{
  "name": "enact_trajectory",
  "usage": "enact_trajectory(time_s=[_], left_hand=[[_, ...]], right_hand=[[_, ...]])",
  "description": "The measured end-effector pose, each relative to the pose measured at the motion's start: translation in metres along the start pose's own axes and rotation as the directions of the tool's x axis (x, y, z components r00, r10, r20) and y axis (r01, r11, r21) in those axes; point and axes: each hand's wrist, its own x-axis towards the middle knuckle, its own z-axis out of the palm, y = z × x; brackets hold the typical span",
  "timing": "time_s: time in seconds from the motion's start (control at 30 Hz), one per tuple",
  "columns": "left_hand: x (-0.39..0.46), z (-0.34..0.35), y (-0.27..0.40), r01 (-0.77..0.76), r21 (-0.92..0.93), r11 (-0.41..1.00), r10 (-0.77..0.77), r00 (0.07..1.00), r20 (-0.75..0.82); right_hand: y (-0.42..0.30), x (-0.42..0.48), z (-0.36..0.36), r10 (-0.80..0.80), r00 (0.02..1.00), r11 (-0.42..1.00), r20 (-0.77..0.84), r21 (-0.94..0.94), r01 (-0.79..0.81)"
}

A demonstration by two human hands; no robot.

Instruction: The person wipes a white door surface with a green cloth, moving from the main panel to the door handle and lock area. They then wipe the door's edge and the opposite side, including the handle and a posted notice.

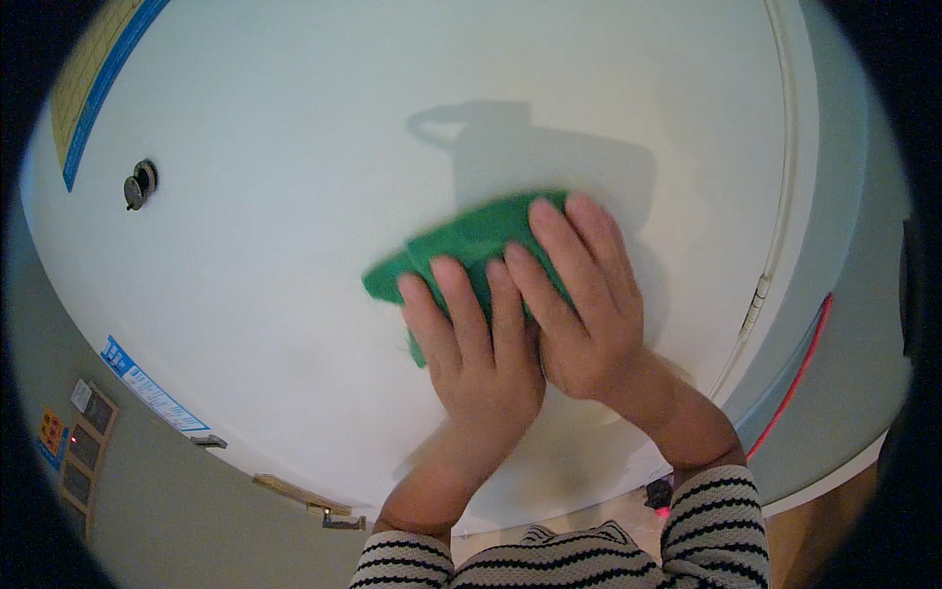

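Note:
A folded green cloth (471, 234) lies flat against a white door (294, 191) in front of me. My left hand (478, 346) presses on the cloth's lower part with its fingers slightly spread. Close beside it on the right, my right hand (589, 302) rests on the cloth's right end, its fingertips near the upper edge. The two hands touch or nearly touch at the thumb sides. The palms and most of the thumbs are hidden. Both forearms come up from striped sleeves, and shadows fall on the door above the cloth.
A metal door knob or lock (141, 184) is at the left. A hinge (754, 305) sits on the door's right edge, with a red cord (795, 375) on the wall beyond. Blue-and-white printed paper (154, 390), metal latches (343, 520) and a wall frame (88, 456) are lower left.

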Motion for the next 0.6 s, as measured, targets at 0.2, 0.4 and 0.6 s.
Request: enact_trajectory(time_s=[0.2, 0.4, 0.6], left_hand=[[-0.065, 0.011, 0.029, -0.029, -0.004, 1.000, 0.029, 0.989, 0.142], [0.030, 0.010, 0.029, 0.008, -0.041, 0.999, -0.011, 0.997, -0.072], [0.011, 0.016, 0.046, 0.015, -0.050, 0.999, -0.017, 0.999, -0.043]], right_hand=[[-0.011, -0.068, -0.017, 0.030, 0.994, 0.999, 0.107, -0.033, -0.027], [0.034, 0.008, -0.015, 0.019, 0.998, 1.000, -0.054, -0.016, -0.020], [0.036, -0.018, -0.026, 0.038, 0.999, 0.999, -0.025, -0.008, -0.038]])
